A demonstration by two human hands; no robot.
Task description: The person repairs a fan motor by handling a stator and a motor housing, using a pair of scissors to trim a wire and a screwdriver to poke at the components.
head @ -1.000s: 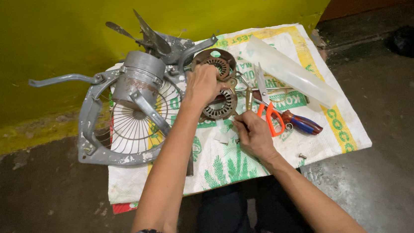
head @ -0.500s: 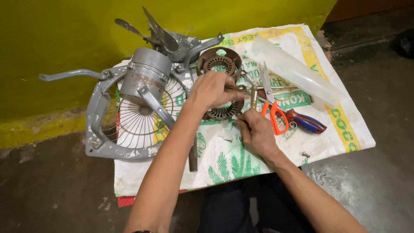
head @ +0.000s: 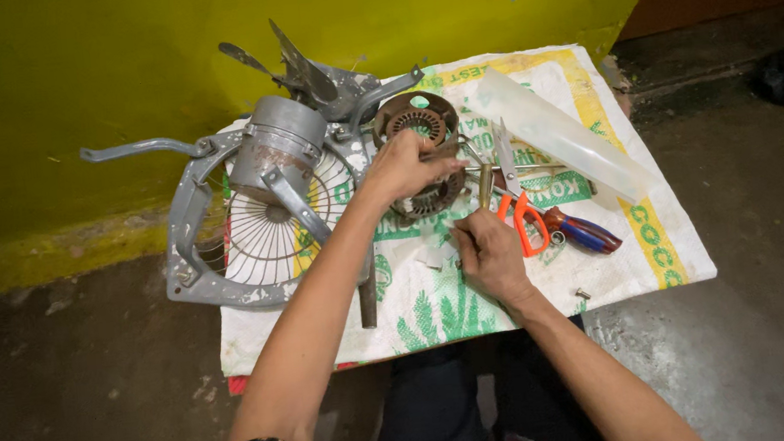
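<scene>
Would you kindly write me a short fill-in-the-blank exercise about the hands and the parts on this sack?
1. The left hand rests on the round, rusty ____ with copper windings.
2. The scissors beside the right hand have ____ handles.
3. The grey motor housing sits on a round wire ____.
4. Everything lies on a printed sack spread before a ____ wall.

Missing words: stator; orange; fan guard; yellow
</scene>
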